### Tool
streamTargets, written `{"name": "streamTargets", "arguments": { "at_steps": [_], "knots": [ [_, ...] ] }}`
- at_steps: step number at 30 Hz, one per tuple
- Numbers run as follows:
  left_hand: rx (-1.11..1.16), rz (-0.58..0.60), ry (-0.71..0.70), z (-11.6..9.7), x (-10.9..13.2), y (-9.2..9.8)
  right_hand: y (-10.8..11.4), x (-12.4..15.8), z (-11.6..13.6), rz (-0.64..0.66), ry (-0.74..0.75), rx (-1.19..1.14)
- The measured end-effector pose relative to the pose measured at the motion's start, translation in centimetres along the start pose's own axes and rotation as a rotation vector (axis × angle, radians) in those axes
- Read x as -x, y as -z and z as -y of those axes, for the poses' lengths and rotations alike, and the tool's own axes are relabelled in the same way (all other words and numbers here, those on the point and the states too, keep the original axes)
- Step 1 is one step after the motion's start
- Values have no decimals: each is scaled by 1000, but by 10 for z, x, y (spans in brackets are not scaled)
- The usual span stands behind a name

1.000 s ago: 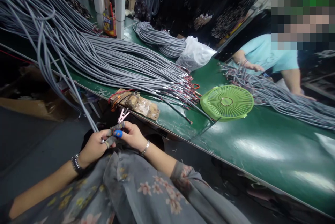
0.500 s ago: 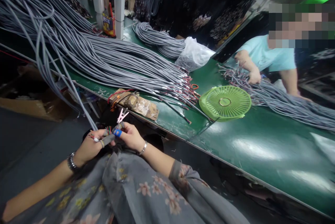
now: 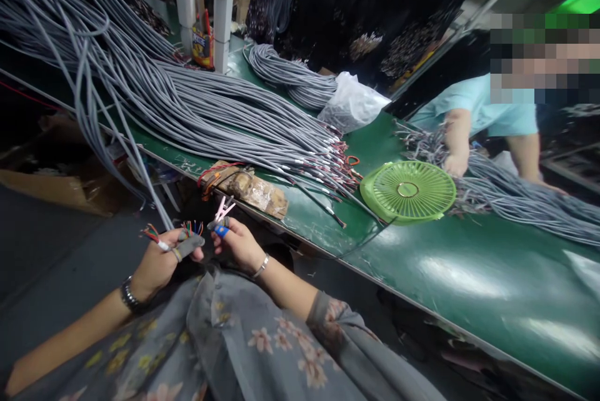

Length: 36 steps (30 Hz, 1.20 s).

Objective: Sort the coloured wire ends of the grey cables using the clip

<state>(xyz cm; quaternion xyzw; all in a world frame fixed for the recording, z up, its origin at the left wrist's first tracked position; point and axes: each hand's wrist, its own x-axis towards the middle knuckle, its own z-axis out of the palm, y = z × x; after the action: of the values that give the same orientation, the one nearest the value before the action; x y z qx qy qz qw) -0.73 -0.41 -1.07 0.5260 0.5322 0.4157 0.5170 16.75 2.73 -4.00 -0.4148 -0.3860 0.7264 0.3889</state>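
Note:
My left hand (image 3: 162, 260) is closed on the end of a grey cable (image 3: 140, 170) that runs down from the pile on the bench; coloured inner wires (image 3: 191, 228) fan out past my fingers. My right hand (image 3: 237, 242) is closed on a small pink-handled cutter (image 3: 221, 210), with a blue cover on one fingertip. The two hands sit a little apart above my lap, just below the bench's front edge.
A green bench (image 3: 422, 276) carries a big heap of grey cables (image 3: 210, 113), a brown taped block (image 3: 248, 185), a green fan grille (image 3: 407, 190) and a clear plastic bag (image 3: 351, 104). A co-worker in a light blue shirt (image 3: 482, 113) handles cables at the right.
My hands have drawn apart and the cable's coloured wires now stand bare past my left fingers. The co-worker's hand has moved down toward the fan grille.

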Motion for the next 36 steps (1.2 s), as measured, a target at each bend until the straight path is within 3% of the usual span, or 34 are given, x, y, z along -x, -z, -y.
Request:
{"name": "streamTargets", "arguments": {
  "at_steps": [4,16,26,28,33,36],
  "knots": [
    [-35,3,5,-3,1,-3,-5,3,3,54,-57,-16],
    [-130,49,36,-18,3,-9,-11,3,12,38,-9,142],
    [103,-142,38,2,-2,-8,-9,2,5,9,14,42],
    [74,-112,48,-2,-1,-8,-10,2,5,1,14,30],
    [-91,101,70,-15,0,-5,-13,1,5,-25,29,8],
    [-93,87,62,-15,-1,-4,-14,1,3,-45,31,12]
  ]
}}
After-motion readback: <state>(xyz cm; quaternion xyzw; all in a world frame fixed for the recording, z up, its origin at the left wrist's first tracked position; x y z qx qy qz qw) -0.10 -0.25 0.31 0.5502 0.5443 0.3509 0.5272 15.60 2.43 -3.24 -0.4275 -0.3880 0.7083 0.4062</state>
